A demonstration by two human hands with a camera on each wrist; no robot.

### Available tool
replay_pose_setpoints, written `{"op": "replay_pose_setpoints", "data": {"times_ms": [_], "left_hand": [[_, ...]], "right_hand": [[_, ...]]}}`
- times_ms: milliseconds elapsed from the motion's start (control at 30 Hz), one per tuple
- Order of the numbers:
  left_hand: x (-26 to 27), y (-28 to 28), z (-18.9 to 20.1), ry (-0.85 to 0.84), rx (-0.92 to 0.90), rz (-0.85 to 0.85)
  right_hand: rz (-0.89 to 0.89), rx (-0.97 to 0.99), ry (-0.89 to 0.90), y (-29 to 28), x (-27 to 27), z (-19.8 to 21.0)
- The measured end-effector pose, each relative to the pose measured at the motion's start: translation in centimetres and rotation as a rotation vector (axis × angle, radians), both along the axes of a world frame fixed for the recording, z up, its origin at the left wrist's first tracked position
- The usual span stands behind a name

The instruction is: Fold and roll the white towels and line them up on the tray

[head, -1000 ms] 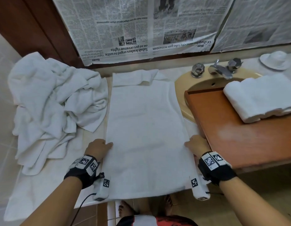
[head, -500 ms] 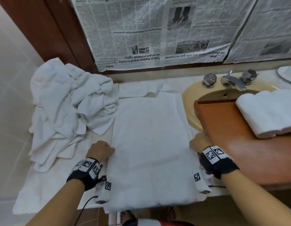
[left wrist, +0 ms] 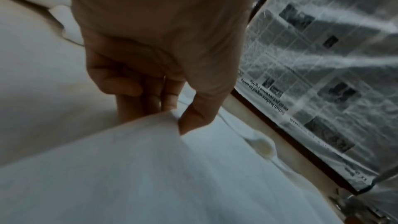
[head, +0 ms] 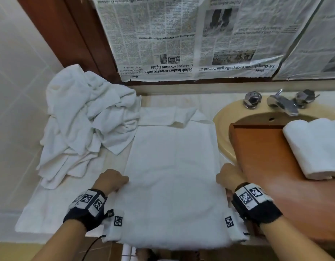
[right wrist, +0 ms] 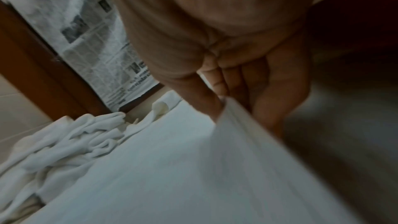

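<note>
Along the front edge of the pale tiled worktop point(head: 55, 200), a flat white terry towel point(head: 172, 176) lies spread as a long strip, its long axis running from the front edge toward the back wall, its far end rumpled under the taped-up newspaper sheets point(head: 181, 44). The left hand point(head: 112, 180) pinches the towel's left edge between thumb and curled fingers point(left wrist: 168, 94); the right hand point(head: 227, 176) pinches the right edge the same way, thumb on top and fingers point(right wrist: 241, 81) underneath. Both grips sit opposite each other near the front end, so the towel's length stretches away from them, which suits folding or rolling away from the body. The right hand is nearer the brown wooden tray point(head: 266, 157) set over the yellow sink point(head: 222, 132), where a rolled white towel point(head: 313, 147) already rests. A crumpled heap of white towels point(head: 84, 125) waits at the back left corner.
</note>
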State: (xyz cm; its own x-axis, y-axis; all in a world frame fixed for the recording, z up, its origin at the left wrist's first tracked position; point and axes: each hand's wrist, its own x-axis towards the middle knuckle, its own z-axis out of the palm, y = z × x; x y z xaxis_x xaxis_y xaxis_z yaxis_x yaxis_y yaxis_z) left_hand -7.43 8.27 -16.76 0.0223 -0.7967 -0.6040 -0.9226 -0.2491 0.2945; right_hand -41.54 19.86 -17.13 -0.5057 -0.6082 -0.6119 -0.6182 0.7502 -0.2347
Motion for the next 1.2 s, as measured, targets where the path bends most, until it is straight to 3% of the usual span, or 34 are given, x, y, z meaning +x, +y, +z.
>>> {"op": "replay_pose_setpoints", "data": {"times_ms": [133, 300, 400, 500, 667, 800, 933, 1100, 1200], "left_hand": [[0.5, 0.8, 0.0, -0.007, 0.078, 0.003], [-1.1, -0.1, -0.1, -0.060, -0.034, 0.003], [-0.7, 0.0, -0.4, -0.126, 0.041, 0.026], [-0.8, 0.6, -0.4, -0.086, 0.062, 0.047], [-2.3, -1.4, -1.0, 0.041, -0.067, 0.057], [-5.0, -4.5, -1.7, 0.104, -0.243, 0.108], [-7.6, -7.1, -1.6, 0.101, -0.472, -0.069], [-9.9, -10.2, -2.3, -0.157, -0.548, -0.660], [-11.0, -12.2, -2.7, -0.161, -0.484, -0.662]], "right_hand": [[-0.052, -0.076, -0.087, -0.2, -0.5, 0.1], [0.019, -0.099, 0.039, -1.7, -0.6, 1.0], [0.061, -0.057, 0.054, -1.7, -0.8, 0.9], [0.039, -0.070, 0.012, -2.0, -0.9, 0.6], [-0.076, -0.168, -0.007, -4.7, -1.4, 0.2], [-0.054, -0.215, 0.024, -6.9, -1.5, 0.2], [0.040, -0.330, 0.150, -9.3, -1.4, 0.7], [0.321, -0.202, 0.452, -12.4, -1.6, 0.4], [0.442, -0.132, 0.540, -13.9, -2.1, -0.3]]}}
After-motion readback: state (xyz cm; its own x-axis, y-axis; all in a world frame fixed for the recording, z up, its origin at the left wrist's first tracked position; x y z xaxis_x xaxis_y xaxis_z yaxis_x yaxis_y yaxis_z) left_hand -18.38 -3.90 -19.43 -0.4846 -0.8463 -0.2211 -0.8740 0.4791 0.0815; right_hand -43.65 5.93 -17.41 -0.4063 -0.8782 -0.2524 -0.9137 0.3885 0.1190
